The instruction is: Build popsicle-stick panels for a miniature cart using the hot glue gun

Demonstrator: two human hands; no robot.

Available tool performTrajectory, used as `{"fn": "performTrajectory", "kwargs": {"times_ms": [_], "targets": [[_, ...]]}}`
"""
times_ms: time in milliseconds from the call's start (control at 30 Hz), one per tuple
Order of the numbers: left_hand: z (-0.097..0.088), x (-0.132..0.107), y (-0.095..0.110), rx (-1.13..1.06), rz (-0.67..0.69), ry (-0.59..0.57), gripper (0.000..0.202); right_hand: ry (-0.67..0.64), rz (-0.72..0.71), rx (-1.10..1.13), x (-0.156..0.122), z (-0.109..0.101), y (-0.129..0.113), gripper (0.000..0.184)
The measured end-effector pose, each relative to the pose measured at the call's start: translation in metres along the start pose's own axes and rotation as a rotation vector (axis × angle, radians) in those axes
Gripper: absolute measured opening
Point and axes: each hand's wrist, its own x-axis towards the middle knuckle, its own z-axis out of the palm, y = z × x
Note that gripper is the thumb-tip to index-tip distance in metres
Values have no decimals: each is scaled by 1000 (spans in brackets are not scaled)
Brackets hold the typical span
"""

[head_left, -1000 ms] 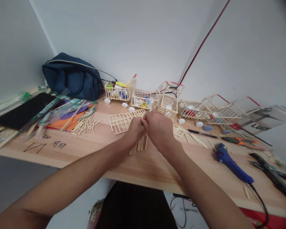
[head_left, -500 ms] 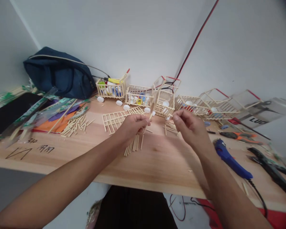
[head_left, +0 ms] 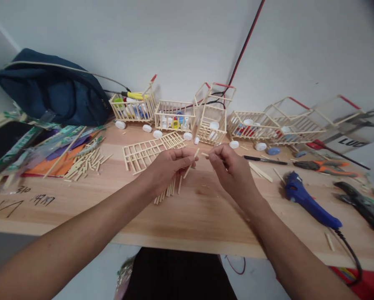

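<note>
My left hand (head_left: 168, 166) is closed on a thin wooden stick (head_left: 190, 163) that juts out past the fingertips, slanting up to the right. My right hand (head_left: 229, 168) pinches a shorter stick piece (head_left: 205, 155) by its tip, a little apart from the left hand's stick. Both hands hover over the wooden table (head_left: 187, 212). Under the left hand lies a small bundle of loose sticks (head_left: 170, 191). Just beyond it lie flat ladder-like stick frames (head_left: 149, 150).
Several small stick carts (head_left: 174, 114) with bottle-cap wheels stand along the wall. A blue bag (head_left: 46, 91) sits far left, with coloured sheets (head_left: 58, 160) and cut sticks (head_left: 85, 160) before it. A blue glue gun (head_left: 308, 202), pliers (head_left: 320, 166) and cutters (head_left: 362, 202) lie right.
My hands were pressed together a second ago, then drew apart; the right hand swung out right and has come back near the left. The view has shifted left and up.
</note>
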Motion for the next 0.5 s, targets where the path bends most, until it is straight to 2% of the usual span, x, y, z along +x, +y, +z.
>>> {"fn": "performTrajectory", "kwargs": {"times_ms": [500], "targets": [[1,-2,1,10,11,-18,23,22,-30,-62,1,4,0,15]]}}
